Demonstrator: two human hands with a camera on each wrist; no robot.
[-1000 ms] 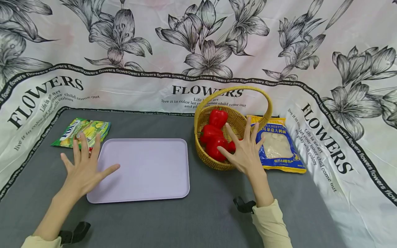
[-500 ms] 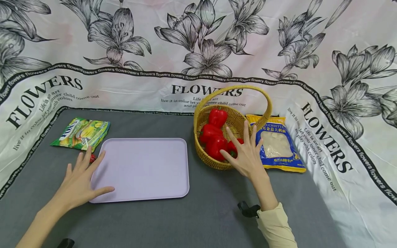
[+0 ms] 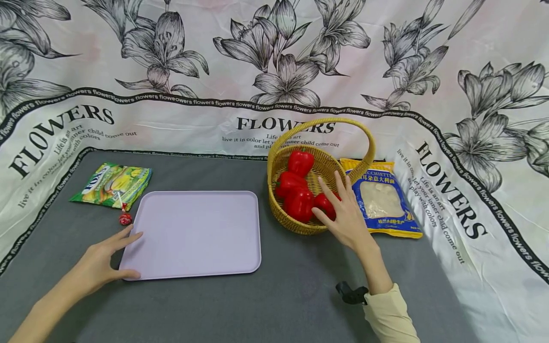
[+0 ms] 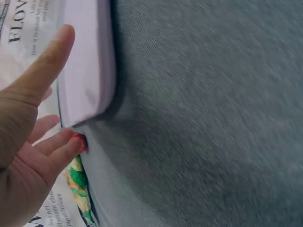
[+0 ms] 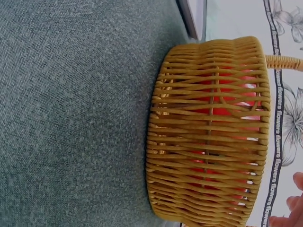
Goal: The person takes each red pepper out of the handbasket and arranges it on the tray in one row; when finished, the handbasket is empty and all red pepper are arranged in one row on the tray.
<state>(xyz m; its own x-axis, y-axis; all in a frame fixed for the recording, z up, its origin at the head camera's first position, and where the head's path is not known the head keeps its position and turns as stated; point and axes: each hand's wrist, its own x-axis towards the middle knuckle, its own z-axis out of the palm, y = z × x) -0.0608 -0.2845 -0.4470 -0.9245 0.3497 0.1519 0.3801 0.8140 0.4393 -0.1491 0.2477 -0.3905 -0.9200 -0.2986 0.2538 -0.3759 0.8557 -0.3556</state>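
Note:
My left hand (image 3: 96, 267) is at the left edge of a pale lilac tray (image 3: 197, 233), thumb by the near corner and fingers along the side. In the left wrist view its thumb and fingers (image 4: 56, 153) are spread apart around the tray's corner, gripping nothing. My right hand (image 3: 348, 221) hovers with fingers spread over the near right rim of a yellow wicker basket (image 3: 310, 230). Several red bell peppers (image 3: 299, 205) lie inside; more of their red shows through the weave in the right wrist view. Only fingertips (image 5: 296, 208) of that hand appear there.
A green and yellow food packet (image 3: 113, 185) lies at the back left, with a red-wrapped lollipop (image 3: 125, 218) just in front. Right of the basket is a blue and yellow pasta bag (image 3: 381, 200). A flower-printed cloth (image 3: 180, 126) borders the grey tabletop (image 3: 257, 309).
My left hand has moved down and left from over the packet to the tray's left edge, uncovering the lollipop. The right hand has shifted slightly toward me, its fingers closer together.

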